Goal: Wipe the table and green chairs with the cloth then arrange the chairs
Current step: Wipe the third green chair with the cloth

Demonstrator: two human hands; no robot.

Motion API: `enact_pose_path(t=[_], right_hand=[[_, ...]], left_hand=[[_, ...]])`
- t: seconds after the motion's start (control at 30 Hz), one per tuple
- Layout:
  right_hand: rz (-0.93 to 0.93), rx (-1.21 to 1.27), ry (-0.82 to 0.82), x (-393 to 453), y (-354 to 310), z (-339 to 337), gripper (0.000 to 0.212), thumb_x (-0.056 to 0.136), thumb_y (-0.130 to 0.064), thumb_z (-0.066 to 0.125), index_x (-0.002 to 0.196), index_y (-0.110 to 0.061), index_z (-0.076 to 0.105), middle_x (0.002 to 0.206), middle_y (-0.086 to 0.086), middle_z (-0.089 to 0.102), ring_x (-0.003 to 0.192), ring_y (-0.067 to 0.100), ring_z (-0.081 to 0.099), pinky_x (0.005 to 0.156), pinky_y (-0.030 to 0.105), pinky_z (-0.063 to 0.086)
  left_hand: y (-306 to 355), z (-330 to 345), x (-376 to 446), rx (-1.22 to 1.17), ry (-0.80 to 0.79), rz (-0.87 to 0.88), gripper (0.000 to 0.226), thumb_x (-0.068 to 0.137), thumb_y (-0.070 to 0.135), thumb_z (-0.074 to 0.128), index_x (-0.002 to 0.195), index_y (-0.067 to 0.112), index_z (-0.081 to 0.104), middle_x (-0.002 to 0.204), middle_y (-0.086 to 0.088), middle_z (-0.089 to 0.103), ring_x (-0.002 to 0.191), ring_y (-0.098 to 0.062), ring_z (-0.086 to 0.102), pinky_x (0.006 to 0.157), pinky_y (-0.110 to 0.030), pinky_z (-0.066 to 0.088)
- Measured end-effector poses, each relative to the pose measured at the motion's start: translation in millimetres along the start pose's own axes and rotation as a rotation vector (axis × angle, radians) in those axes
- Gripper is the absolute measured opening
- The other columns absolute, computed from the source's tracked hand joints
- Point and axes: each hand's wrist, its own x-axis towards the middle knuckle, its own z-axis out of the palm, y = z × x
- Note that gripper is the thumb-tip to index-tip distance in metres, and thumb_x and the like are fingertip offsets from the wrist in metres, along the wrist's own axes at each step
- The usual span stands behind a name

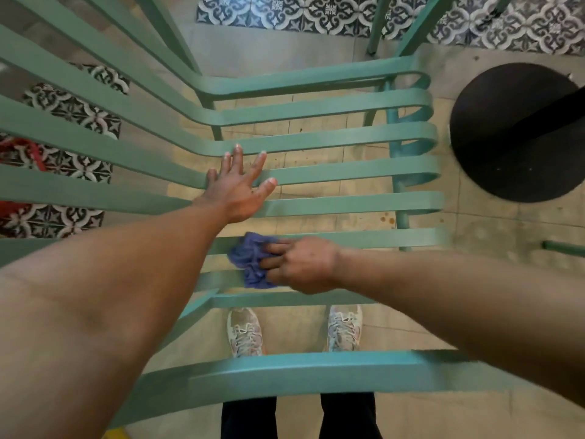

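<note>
1. looking down from the head camera: patterned floor tiles (69,112), dark and white, lie at the far left beneath the slats, with a red patch just beside them.
2. green chair (316,171), made of flat slats that curve from seat into back; it fills the middle of the view.
3. left hand (240,185), fingers straight and spread apart, palm down over the slats where seat meets back, holding nothing; whether the palm touches cannot be told.
4. blue cloth (250,261), bunched, lying on the near seat slats, just below the left hand.
5. right hand (300,264), fingers curled onto the cloth and pressing it against the slats.
6. shoes (245,332), pale, seen through the slats on the plain floor, with dark trouser legs at the lower edge.
7. black round base (512,134) with a dark post rising from it, on the floor at the right, near the chair's front edge.
</note>
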Motion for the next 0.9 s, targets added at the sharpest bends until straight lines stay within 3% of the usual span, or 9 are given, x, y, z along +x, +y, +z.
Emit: enact_pose_path(t=[0.07,0.1,0.2,0.27,0.43,0.57,0.73,0.8,0.9], right_hand=[[0.114,-0.061,0.052,-96.9,11.4,13.6,0.026,0.078,-0.019,0.069,0.104,-0.015,0.07,0.124,0.009,0.065,0.127,0.033,0.051,0.107,0.046,0.038],[0.199,-0.121,0.002,-147.5,14.0,16.7,0.021,0.084,-0.024,0.062,0.103,-0.019,0.069,0.128,0.007,0.063,0.128,0.03,0.048,0.106,0.045,0.037],[0.431,-0.077,-0.081,-242.9,12.5,13.8,0.031,0.096,-0.031,0.031,0.104,-0.021,0.059,0.135,0.009,0.054,0.13,0.031,0.043,0.1,0.052,0.042],[0.479,-0.056,-0.032,-229.3,13.1,21.1,0.031,0.092,-0.027,0.035,0.107,-0.018,0.06,0.134,0.012,0.056,0.127,0.033,0.049,0.097,0.051,0.047],[0.233,-0.02,0.29,-39.5,15.8,34.0,0.035,0.09,-0.023,0.053,0.124,-0.016,0.061,0.135,0.011,0.057,0.13,0.032,0.048,0.111,0.043,0.036],[0.392,0.155,0.29,60.8,26.4,3.6,0.033,0.083,-0.017,0.062,0.115,-0.009,0.064,0.115,0.018,0.067,0.115,0.039,0.056,0.108,0.052,0.034],[0.652,0.152,0.381,-60.7,40.4,19.2,0.021,0.085,-0.013,0.052,0.103,-0.005,0.059,0.109,0.019,0.061,0.098,0.036,0.059,0.09,0.048,0.049],[0.872,0.161,0.35,-133.0,33.4,26.0,0.027,0.086,-0.015,0.045,0.106,-0.005,0.06,0.114,0.019,0.062,0.101,0.036,0.061,0.089,0.043,0.052],[1.31,0.273,0.291,-182.1,26.5,12.8,0.025,0.088,-0.016,0.048,0.11,-0.008,0.057,0.116,0.016,0.061,0.09,0.037,0.064,0.063,0.035,0.044]], left_hand=[[0.1,0.7,-0.6,-0.003,0.008,0.002,0.067,0.093,0.069,0.015,0.151,0.044,-0.011,0.159,-0.009,-0.023,0.147,-0.029,-0.017,0.118,-0.055,-0.004],[-0.1,1.0,-0.6,-0.012,0.008,0.003,0.067,0.093,0.069,0.014,0.15,0.044,-0.011,0.159,-0.009,-0.024,0.147,-0.029,-0.018,0.118,-0.055,-0.005],[0.8,3.7,-1.2,-0.016,0.021,0.002,0.067,0.093,0.069,0.014,0.15,0.044,-0.013,0.158,-0.009,-0.026,0.146,-0.028,-0.02,0.117,-0.054,-0.007],[2.2,6.7,-0.6,-0.025,0.035,0.0,0.066,0.094,0.068,0.014,0.15,0.043,-0.013,0.158,-0.009,-0.027,0.146,-0.028,-0.021,0.117,-0.053,-0.009],[2.4,10.4,0.9,-0.063,0.087,-0.012,0.061,0.098,0.06,0.018,0.152,0.042,-0.006,0.16,-0.007,-0.02,0.147,-0.025,-0.018,0.118,-0.052,-0.006],[1.4,9.2,5.9,-0.165,0.173,-0.034,0.057,0.102,0.052,0.022,0.153,0.038,0.004,0.163,-0.005,-0.008,0.149,-0.023,-0.009,0.119,-0.05,-0.002],[-2.0,4.5,7.7,-0.143,0.139,-0.045,0.061,0.102,0.051,0.026,0.155,0.032,0.003,0.163,-0.004,-0.008,0.15,-0.023,-0.007,0.118,-0.049,0.004],[-1.5,5.2,6.0,-0.08,0.105,-0.035,0.064,0.101,0.052,0.025,0.155,0.031,-0.003,0.162,-0.005,-0.014,0.149,-0.024,-0.011,0.118,-0.05,0.003],[4.2,3.4,5.3,0.002,0.053,-0.064,0.069,0.1,0.052,0.027,0.154,0.03,-0.011,0.16,-0.008,-0.02,0.148,-0.027,-0.013,0.117,-0.054,0.002]])
